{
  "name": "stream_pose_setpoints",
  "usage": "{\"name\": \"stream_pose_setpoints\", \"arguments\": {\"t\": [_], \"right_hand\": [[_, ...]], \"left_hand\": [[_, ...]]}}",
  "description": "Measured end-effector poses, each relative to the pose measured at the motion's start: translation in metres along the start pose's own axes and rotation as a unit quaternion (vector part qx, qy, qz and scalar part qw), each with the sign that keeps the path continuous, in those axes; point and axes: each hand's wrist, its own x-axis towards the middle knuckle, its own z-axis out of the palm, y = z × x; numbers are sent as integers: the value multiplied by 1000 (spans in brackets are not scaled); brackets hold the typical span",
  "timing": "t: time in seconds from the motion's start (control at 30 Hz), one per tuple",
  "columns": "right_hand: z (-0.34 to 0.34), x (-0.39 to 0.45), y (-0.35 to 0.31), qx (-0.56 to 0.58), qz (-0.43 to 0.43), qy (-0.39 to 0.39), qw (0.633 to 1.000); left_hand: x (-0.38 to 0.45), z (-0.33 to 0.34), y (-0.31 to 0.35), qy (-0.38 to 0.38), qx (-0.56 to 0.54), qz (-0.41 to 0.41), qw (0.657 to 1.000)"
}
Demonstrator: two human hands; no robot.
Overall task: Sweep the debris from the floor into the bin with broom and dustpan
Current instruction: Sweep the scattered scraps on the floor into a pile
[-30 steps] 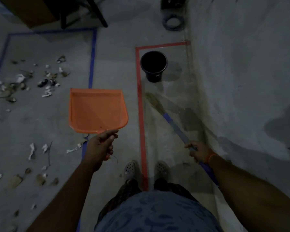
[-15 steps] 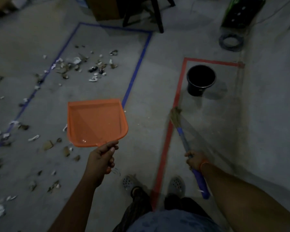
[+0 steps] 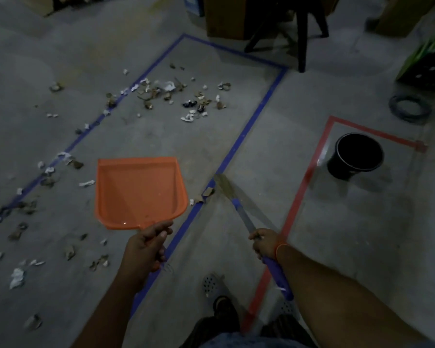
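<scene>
While the scattered paper and leaf debris (image 3: 176,96) lies inside the blue tape, the left hand (image 3: 146,247) grips the orange plastic dustpan (image 3: 138,192) raised, and the right hand (image 3: 265,243) clasps the purple-handled broom (image 3: 239,209) angled floorward, seemingly readying a sweep, the black bin (image 3: 357,155) waiting rightward.

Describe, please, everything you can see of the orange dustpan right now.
The dustpan is a flat orange tray that looks like plastic, with low side walls, a straight open front edge and a short handle. It looks empty, held above the floor with its open edge pointing away from the person. The left hand grips its handle; nothing else touches it.
</scene>
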Motion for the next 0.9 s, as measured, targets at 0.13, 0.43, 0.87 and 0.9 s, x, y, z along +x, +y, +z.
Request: {"name": "stream_pose_setpoints", "arguments": {"t": [0.13, 0.43, 0.87, 0.9], "right_hand": [[49, 4, -34, -8, -2, -50, 999], [99, 2, -48, 45, -22, -30, 998], [148, -2, -79, -51, -6, -92, 994], [145, 0, -86, -43, -15, -93, 995]], "left_hand": [[10, -30, -1, 17, -21, -1, 1000], [16, -84, -11, 54, -61, -8, 997], [29, -105, -20, 81, -78, -30, 993], [32, -105, -18, 81, -81, -32, 993]]}}
